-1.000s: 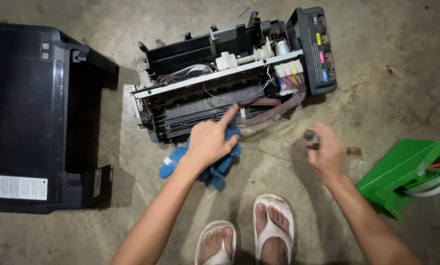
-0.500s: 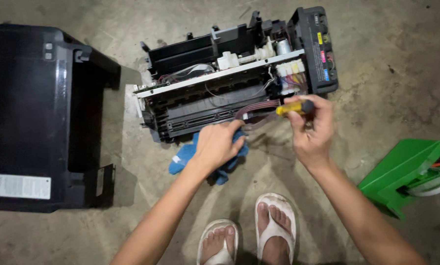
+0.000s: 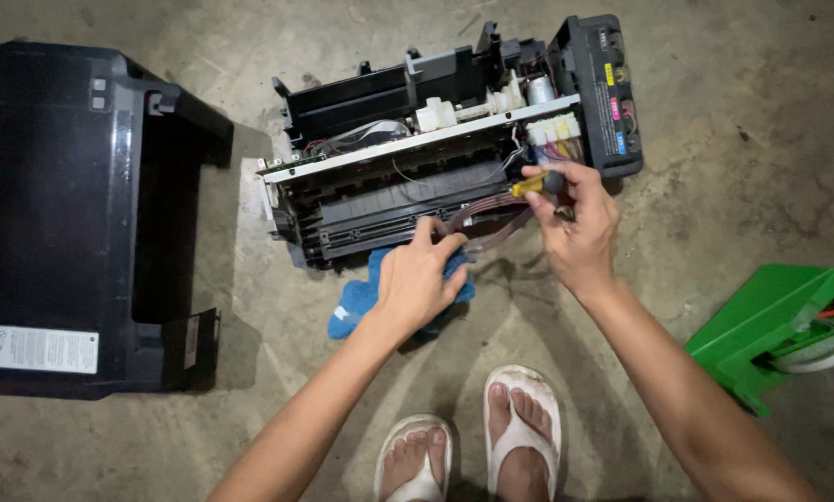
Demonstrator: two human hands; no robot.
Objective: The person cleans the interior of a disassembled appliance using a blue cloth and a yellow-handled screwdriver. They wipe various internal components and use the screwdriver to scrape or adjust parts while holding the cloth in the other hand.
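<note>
An opened printer chassis [image 3: 407, 177] lies on the concrete floor, its insides and ink tubes exposed, with an ink tank unit [image 3: 603, 93] at its right end. My left hand [image 3: 420, 279] presses on a blue cloth [image 3: 356, 302] at the chassis's front edge, fingertips touching a brownish ribbon of tubes [image 3: 482, 218]. My right hand [image 3: 575, 223] grips a screwdriver with a yellow and black handle [image 3: 538, 184], held against the chassis's right front near the tubes.
The printer's black outer cover [image 3: 73, 214] lies to the left. A green box [image 3: 770, 330] with a tape roll sits at the right edge. My feet in white sandals [image 3: 519, 437] are at the bottom.
My right hand picked up the screwdriver from the floor at the right and brought it up to the printer's right front. My left hand stayed on the cloth.
</note>
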